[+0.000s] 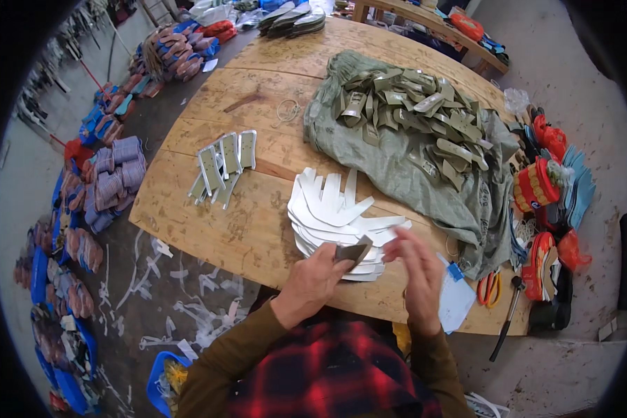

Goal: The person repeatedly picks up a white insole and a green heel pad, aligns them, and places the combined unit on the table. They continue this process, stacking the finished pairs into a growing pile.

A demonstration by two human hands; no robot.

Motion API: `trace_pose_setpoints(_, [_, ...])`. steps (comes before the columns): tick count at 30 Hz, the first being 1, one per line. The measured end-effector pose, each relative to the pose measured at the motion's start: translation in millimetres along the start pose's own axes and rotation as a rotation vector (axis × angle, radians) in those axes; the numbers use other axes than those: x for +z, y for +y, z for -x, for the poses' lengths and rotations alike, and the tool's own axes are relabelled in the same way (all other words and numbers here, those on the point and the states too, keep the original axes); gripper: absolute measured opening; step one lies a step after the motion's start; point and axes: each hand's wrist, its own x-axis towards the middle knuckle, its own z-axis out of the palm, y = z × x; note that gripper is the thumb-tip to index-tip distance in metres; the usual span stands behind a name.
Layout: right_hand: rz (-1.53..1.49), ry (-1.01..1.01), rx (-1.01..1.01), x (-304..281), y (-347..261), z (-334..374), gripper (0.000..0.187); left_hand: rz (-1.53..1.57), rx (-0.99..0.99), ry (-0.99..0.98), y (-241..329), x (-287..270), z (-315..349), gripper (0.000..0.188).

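My left hand is closed round an olive-green curved piece, held up over the near edge of the table. Just to its right my right hand hovers with fingers apart, slightly blurred, and nothing shows in it. Under and beyond both hands lies a fanned stack of white curved pieces. Farther left, a small group of green pieces with white edging rests on the wood. A big heap of olive-green pieces covers a green woven sack at the back right.
The wooden table carries orange-handled scissors, a hammer, a paper sheet with a blue clip, and dark stacked pieces at the far end. Bundled goods line the left floor among white scraps. A blue bin stands low left.
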Motion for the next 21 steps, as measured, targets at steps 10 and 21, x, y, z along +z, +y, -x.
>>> trace_pose_setpoints(10, [-0.395,-0.339,0.393,3.6,40.1,-7.3,0.016,0.372,-0.269,-0.471,13.3,-17.9,1.6,0.031])
trace_pose_setpoints(21, [0.009,0.050,-0.053,32.5,31.8,-1.2,0.025,0.507,-0.165,0.140,12.9,22.1,-25.6,0.024])
